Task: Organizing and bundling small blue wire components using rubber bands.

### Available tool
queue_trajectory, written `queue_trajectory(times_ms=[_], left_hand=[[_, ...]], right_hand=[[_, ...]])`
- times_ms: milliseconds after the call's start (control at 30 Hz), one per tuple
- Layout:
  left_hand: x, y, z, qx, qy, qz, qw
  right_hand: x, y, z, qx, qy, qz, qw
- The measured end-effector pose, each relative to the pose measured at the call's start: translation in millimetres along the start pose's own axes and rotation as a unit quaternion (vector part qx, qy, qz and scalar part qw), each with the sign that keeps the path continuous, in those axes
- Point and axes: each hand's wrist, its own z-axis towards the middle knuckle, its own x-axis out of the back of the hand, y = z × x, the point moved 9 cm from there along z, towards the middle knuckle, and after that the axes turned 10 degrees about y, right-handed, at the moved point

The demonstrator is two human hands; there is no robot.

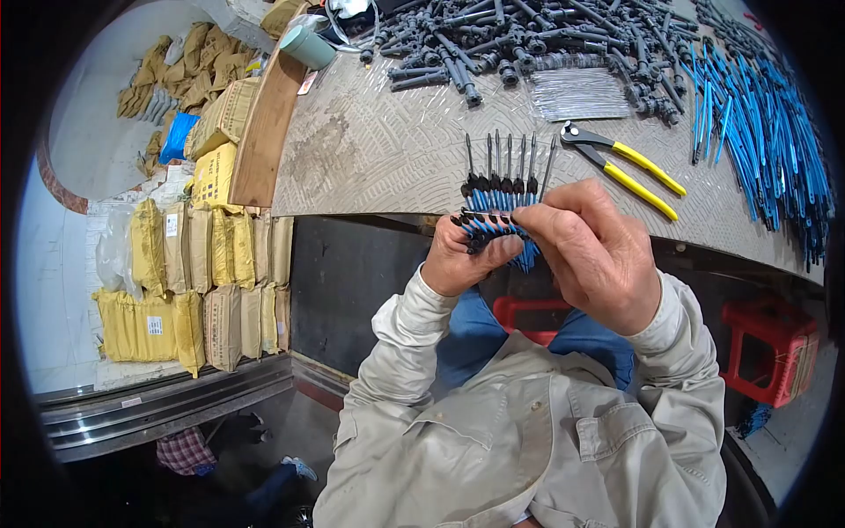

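Observation:
My left hand (456, 264) is closed round a fanned row of thin blue-and-black rods (500, 187) at the table's near edge. Their dark pointed ends stick up, away from me, and short black pieces sit along them. Thumb and fingers of my right hand (603, 255) are pinched together at the row's right end. One dark rod there leans a little apart from the others. My fingers hide what lies in the pinch. Just beyond my right hand are end-cutting pliers (620, 167) with yellow handles, lying on the table (352, 167).
Dark grey jointed parts (537, 40) are heaped at the back, beside a stack of thin silvery wires (581, 94). Many blue rods (766, 132) lie at the right. A green cup (308, 48) stands at the far left. Below are wrapped packages (150, 321) and a red stool (770, 343).

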Motion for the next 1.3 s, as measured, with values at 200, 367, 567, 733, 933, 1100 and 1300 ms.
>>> queue_trajectory(times_ms=[200, 367, 567, 733, 933, 1100, 1300], left_hand=[[1, -1, -1, 0.0, -0.012, 0.04, 0.999], [1, -6, -3, 0.025, -0.034, 0.04, 0.998], [-9, -6, -3, 0.113, -0.034, -0.118, 0.986], [-3, -12, -4, 0.104, -0.031, -0.131, 0.985], [6, -12, -2, 0.056, -0.024, -0.064, 0.996], [7, -6, -1, 0.03, -0.016, -0.026, 0.999], [5, -12, -3, 0.049, -0.024, -0.068, 0.996]], right_hand=[[1, -4, -1, -0.012, 0.006, -0.017, 1.0], [-1, 4, 1, -0.026, -0.01, -0.004, 1.0], [-2, 9, 8, -0.011, -0.038, 0.05, 0.998], [-4, 4, 9, 0.006, -0.034, 0.034, 0.999], [-3, -6, 12, 0.047, -0.041, -0.018, 0.998], [-4, -16, 13, 0.108, -0.051, -0.075, 0.99], [-11, -4, 10, 0.06, -0.057, -0.002, 0.997]])
